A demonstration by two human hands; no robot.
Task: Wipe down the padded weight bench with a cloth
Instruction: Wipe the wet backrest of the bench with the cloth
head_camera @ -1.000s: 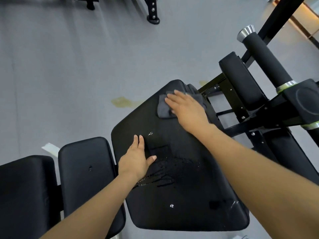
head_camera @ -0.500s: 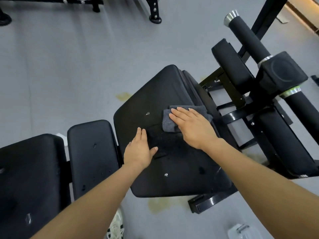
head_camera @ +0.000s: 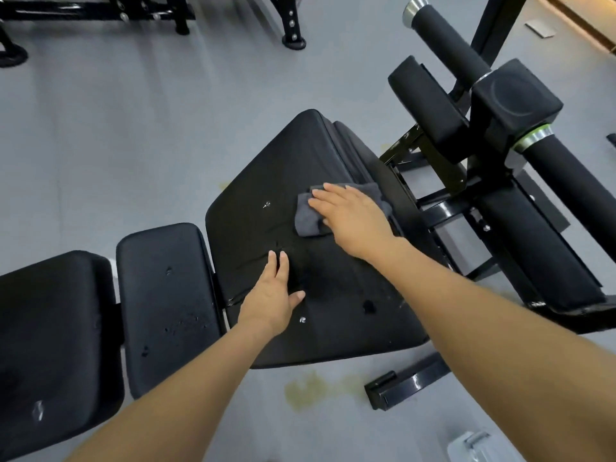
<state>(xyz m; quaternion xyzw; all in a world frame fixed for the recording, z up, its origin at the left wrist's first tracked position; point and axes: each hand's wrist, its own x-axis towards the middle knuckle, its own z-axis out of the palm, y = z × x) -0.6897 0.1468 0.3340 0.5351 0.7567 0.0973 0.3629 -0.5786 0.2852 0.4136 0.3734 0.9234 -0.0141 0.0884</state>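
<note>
Now both hands flat on the big black pad [head_camera: 266,181] of the bench. Right hand [head_camera: 353,216] open, fingers straight and together, palm down, pressing on a grey cloth [head_camera: 308,221]. Cloth lies crumpled on the far right part of the pad, near its right edge; its left and near parts show from under the fingers, a bit more shows past the knuckles on the right. Fingers not curled round the cloth: it is pinned by the palm, not gripped.

Left hand [head_camera: 271,296] also open, palm down, resting bare on the pad nearer the person, close to the pad's left edge. Fingers extended and close together, thumb splayed out to the right. It holds nothing. The two hands are apart, the cloth between them but touching only the right.

Pad surface shows a few small bright specks and dark wet-looking patches near the left hand and toward the near right corner. Faint creases run across it between the hands.

Left of the pad, just beside it, a narrower pad [head_camera: 163,295] with small marks, then a third pad [head_camera: 53,345] at the frame's left edge. Right of the pad, black frame and foam rollers [head_camera: 450,45]. Grey floor [head_camera: 116,145] with a yellowish stain [head_camera: 310,391] below the pad's near edge
</note>
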